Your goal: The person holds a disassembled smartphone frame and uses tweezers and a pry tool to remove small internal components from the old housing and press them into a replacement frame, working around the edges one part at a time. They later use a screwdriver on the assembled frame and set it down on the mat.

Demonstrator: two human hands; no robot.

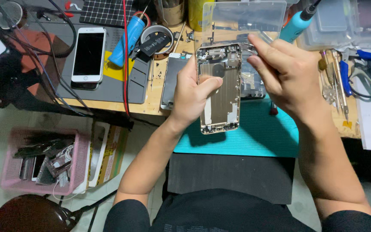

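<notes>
My left hand (192,92) holds an opened phone housing (220,88), a gold metal back shell with its inside facing me, thumb pressed on its middle. My right hand (282,71) is beside the shell's upper right corner, fingers pinched together near the top edge; whether a small tool or part sits between them is hard to tell. Both hands hover above a teal work mat (254,133) on the wooden bench.
A white smartphone (88,53) lies on a grey mat at left, near a blue tool (125,38) and tape roll (155,36). A clear plastic box (243,19) stands behind. Screwdrivers and scissors (366,73) lie at right. A pink basket (44,161) of parts sits on the floor.
</notes>
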